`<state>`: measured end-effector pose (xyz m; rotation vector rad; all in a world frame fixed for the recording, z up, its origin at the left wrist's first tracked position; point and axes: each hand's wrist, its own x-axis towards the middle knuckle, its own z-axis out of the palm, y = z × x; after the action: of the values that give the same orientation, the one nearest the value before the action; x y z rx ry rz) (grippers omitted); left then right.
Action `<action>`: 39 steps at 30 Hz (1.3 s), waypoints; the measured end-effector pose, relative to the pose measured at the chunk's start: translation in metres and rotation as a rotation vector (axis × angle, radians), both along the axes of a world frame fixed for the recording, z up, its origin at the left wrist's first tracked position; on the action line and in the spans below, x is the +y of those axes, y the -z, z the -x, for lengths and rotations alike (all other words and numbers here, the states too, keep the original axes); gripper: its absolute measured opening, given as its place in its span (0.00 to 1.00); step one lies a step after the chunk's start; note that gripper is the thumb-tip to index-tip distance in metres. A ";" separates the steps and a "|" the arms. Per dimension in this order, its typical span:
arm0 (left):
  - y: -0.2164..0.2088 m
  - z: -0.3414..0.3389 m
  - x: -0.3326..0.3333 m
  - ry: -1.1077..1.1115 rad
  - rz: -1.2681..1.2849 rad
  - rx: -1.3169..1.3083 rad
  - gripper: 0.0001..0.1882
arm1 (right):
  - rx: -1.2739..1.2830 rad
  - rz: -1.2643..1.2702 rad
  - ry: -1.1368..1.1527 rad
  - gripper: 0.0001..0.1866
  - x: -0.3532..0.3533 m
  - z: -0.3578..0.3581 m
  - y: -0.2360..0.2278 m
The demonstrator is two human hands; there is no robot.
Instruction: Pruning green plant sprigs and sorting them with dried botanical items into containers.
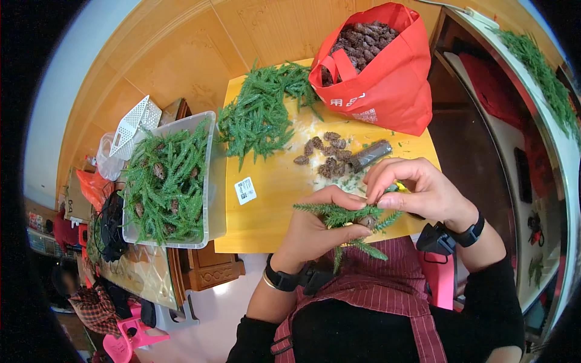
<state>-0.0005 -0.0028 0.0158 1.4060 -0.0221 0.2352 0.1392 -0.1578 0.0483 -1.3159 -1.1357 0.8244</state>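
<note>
Far left, another person in a checked shirt, pink stool right by them. Next, clear bin just beside the left edge of the yellow tabletop, full of green sprigs with brown cones among them. White perforated basket behind it. Loose sprig pile covers the tabletop's far-left corner; white card lies near the left edge.

Left hand, over the near edge: thumb and fingers closed around a green sprig, small brown cone at its middle. Loose cones cluster mid-tabletop, dark grey bundle just right of them. Right hand, near the right edge: fingertips drawn narrow at the sprig's top; can't tell what's between them. Yellow thing partly hidden behind its fingers.

Red bag of cones stands at the far-right corner. Far right, more greenery lies on a cabinet.
</note>
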 end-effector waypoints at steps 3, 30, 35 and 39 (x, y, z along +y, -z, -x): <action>0.002 -0.001 0.003 0.057 0.086 0.039 0.18 | 0.068 -0.005 -0.052 0.07 0.004 -0.004 0.002; -0.003 0.000 -0.004 -0.028 -0.254 0.004 0.13 | -0.134 0.074 0.016 0.07 0.003 0.004 0.005; 0.004 0.001 -0.004 -0.137 -0.219 -0.029 0.14 | 0.153 0.053 0.283 0.13 -0.010 -0.002 0.031; -0.003 0.001 -0.001 -0.094 0.012 0.035 0.15 | -0.801 0.607 0.439 0.28 -0.053 -0.023 0.093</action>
<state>-0.0016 -0.0039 0.0191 1.4003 0.0747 0.2878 0.1620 -0.2109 -0.0444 -2.4361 -1.1435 0.2957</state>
